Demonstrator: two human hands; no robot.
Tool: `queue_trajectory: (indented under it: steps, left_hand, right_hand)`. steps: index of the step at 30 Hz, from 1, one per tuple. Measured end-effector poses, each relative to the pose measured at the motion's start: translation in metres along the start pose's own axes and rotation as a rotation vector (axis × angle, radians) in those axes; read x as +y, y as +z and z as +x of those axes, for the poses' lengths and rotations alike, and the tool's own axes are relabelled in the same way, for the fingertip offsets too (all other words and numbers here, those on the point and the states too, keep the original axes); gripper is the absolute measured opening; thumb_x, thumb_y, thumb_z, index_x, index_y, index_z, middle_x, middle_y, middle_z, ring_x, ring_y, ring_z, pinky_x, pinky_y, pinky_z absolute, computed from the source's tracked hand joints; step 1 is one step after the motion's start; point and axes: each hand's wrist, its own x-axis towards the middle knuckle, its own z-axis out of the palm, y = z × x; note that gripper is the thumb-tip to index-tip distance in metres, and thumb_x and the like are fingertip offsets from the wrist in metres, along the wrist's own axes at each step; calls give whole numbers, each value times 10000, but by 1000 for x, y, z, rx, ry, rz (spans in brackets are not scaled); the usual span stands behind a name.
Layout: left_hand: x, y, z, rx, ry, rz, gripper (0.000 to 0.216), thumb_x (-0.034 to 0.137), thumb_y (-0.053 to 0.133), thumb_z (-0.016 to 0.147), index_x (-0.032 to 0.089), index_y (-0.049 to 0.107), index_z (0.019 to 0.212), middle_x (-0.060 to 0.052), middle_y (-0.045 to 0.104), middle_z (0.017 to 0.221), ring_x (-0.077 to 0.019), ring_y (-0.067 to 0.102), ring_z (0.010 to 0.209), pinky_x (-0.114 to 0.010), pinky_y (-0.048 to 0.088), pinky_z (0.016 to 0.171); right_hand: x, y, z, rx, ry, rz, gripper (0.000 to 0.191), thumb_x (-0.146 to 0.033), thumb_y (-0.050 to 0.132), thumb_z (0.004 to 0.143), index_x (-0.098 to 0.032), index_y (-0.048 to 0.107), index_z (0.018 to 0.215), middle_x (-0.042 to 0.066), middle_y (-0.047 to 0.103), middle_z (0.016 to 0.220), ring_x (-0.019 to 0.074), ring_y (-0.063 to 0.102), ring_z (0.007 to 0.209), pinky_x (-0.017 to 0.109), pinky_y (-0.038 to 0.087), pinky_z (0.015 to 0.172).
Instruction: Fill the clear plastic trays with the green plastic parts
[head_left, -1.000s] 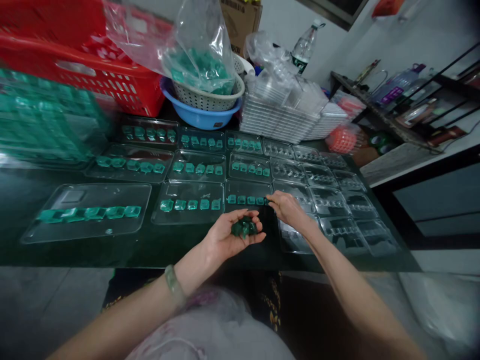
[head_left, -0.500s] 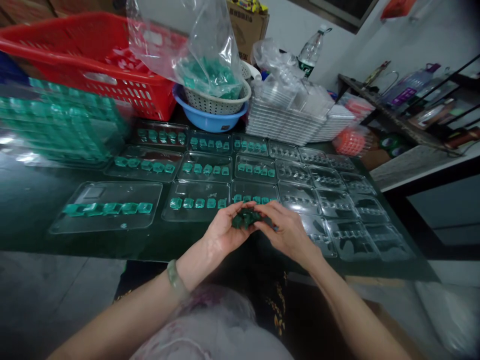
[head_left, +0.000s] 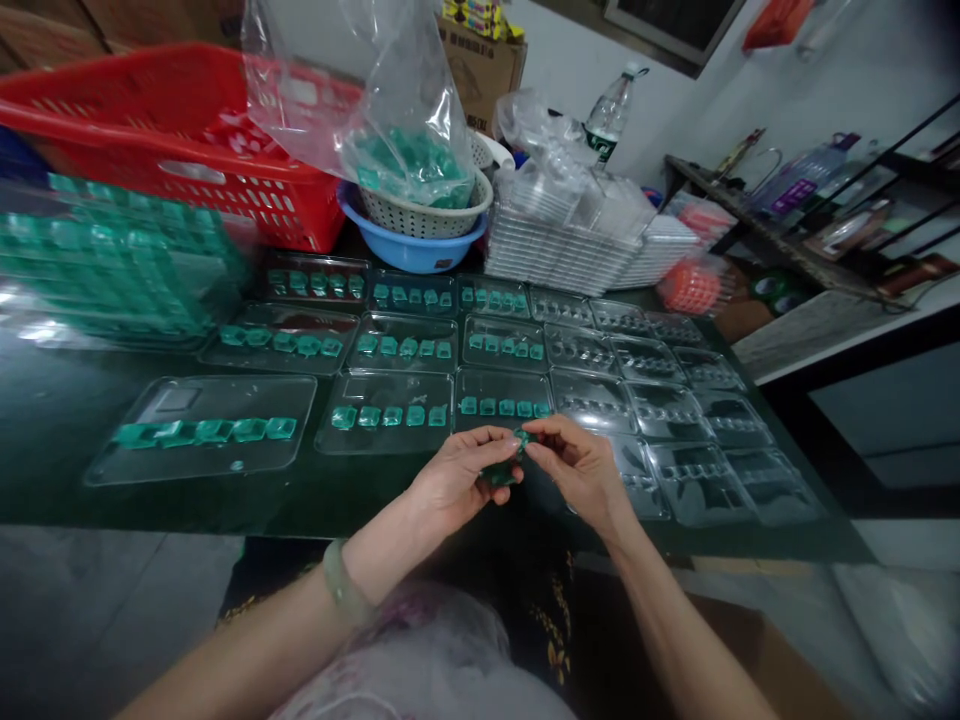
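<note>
While the left hand [head_left: 454, 482] curled around a small clump of green pieces [head_left: 496, 474], the right hand [head_left: 581, 468] pinched one more green piece [head_left: 521, 438] between thumb and forefinger, just in front of the nearest filled tray [head_left: 499, 386]. Beyond, nine clear trays [head_left: 409, 328] held five greens each, three rows of three. Way back: one red basket [head_left: 187, 190], one blue bowl [head_left: 409, 252], one water bottle [head_left: 606, 115].

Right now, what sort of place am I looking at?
Probably a small packing workshop: rows of clear blister trays, a stack of empty trays, a bag of green stock, and loose green pieces held in the left hand and right hand.
</note>
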Motion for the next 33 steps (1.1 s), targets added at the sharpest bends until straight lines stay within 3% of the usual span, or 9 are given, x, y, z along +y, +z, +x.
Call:
queue_trajectory:
  steps: [8, 16, 20, 25, 33]
  left_hand:
    - [-1, 4, -2, 38, 90, 203, 196, 307, 629, 652, 146, 568, 745, -1, 500, 574, -94, 490, 520, -157, 246, 348]
    - [4, 3, -6, 85, 90, 175, 229, 320, 645, 627, 155, 581, 772, 4, 516, 585, -89, 498, 506, -152, 244, 350]
    - [6, 1, -10, 33, 131, 111, 212, 302, 601, 676, 136, 598, 808, -22, 535, 616, -103, 511, 525, -172, 281, 362]
    - [12, -4, -16, -53, 101, -1, 194, 241, 526, 733, 110, 605, 853, -102, 566, 861, -186, 567, 696, -257, 405, 472]
    - [16, -6, -33, -86, 136, 115, 226, 141, 615, 658, 123, 587, 881, -74, 587, 734, -169, 569, 678, -228, 387, 492]
  right_hand:
    - [1, 10, -2, 40, 163, 306, 209, -276, 579, 708, -170, 584, 887, -2, 543, 689, 58, 416, 481, 184, 338, 410]
    - [-5, 15, -5, 51, 126, 279, 239, -239, 549, 727, -192, 587, 959, 7, 544, 724, 70, 431, 506, 202, 362, 439]
    - [-7, 18, -3, 54, 154, 393, 206, -241, 548, 732, -179, 579, 926, -21, 502, 628, 59, 409, 469, 202, 336, 431]
    - [-8, 21, 0, 66, 236, 676, 188, -235, 571, 710, -175, 562, 888, -45, 468, 570, 45, 376, 430, 182, 295, 393]
    - [-5, 29, 3, 47, 361, 943, 196, -213, 582, 692, -186, 553, 884, -36, 451, 560, 69, 389, 475, 169, 287, 380]
